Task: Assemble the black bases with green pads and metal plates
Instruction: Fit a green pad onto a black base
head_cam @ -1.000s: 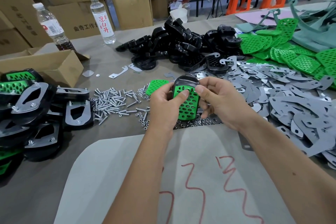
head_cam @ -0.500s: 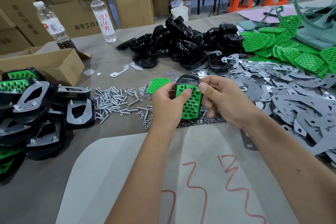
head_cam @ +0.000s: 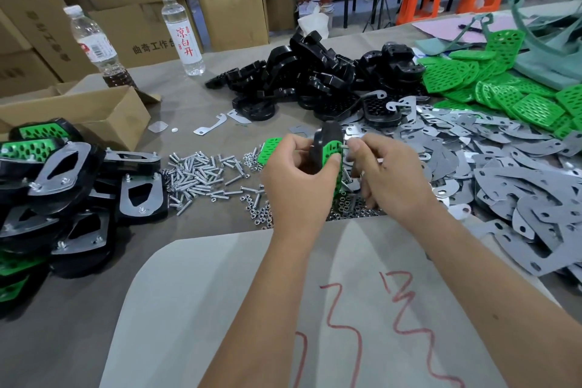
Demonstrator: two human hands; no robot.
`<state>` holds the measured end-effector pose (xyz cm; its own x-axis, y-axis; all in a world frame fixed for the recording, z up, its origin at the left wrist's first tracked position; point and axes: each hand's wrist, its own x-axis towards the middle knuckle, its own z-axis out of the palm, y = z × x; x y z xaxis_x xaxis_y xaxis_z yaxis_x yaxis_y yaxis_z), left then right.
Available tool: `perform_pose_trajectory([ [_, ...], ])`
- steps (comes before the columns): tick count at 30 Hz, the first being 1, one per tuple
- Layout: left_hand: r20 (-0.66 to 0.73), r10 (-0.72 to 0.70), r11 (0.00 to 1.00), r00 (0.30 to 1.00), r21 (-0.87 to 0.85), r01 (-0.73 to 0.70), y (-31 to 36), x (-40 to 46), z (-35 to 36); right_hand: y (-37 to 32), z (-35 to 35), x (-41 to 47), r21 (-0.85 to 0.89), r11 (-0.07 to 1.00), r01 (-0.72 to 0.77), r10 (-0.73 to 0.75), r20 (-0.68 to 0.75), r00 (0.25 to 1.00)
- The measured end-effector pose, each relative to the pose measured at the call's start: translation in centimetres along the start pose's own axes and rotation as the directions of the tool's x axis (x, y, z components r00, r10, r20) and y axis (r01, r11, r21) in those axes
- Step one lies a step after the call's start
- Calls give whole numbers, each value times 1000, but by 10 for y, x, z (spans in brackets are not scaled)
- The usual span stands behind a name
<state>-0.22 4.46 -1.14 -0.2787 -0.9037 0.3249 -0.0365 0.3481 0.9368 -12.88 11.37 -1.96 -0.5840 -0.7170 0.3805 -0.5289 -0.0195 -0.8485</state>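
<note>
Left hand (head_cam: 299, 179) grips a black base (head_cam: 324, 142) with its green pad (head_cam: 333, 161) turned on edge; right hand (head_cam: 387, 179) pinches a small screw (head_cam: 345, 145) at the pad's upper hole

To do this well, I judge the left hand should hold base and pad square so their holes line up, while the right feeds the screw straight in rather than at a slant, then reaches for a nut. The work sits just above the loose nuts (head_cam: 346, 208) and beside the spread of screws (head_cam: 201, 173) on the grey-brown table (head_cam: 63, 340); metal plates (head_cam: 504, 173) lie heaped to the right, spare black bases (head_cam: 315, 79) and green pads (head_cam: 504, 85) farther back, finished units (head_cam: 63, 179) stacked at left by an open carton (head_cam: 94, 110). Two water bottles (head_cam: 182, 31), stacked boxes and orange stools (head_cam: 422, 0) stand behind
</note>
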Motion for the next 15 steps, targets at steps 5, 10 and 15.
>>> perform_pose_trajectory([
  [5, 45, 111, 993, 993, 29, -113, 1, -4, 1, 2, 1, 2, -51, 998, -27, 29, 27, 999],
  [10, 91, 185, 980, 979, 55, -191, 5, -1, -2, -6, -4, 1, -214, 966, 142, -154, -37, 987],
  [15, 151, 238, 965, 959, 79, -252, 5, 6, -12, -7, 3, 1, -176, 981, 83, -90, -29, 996],
])
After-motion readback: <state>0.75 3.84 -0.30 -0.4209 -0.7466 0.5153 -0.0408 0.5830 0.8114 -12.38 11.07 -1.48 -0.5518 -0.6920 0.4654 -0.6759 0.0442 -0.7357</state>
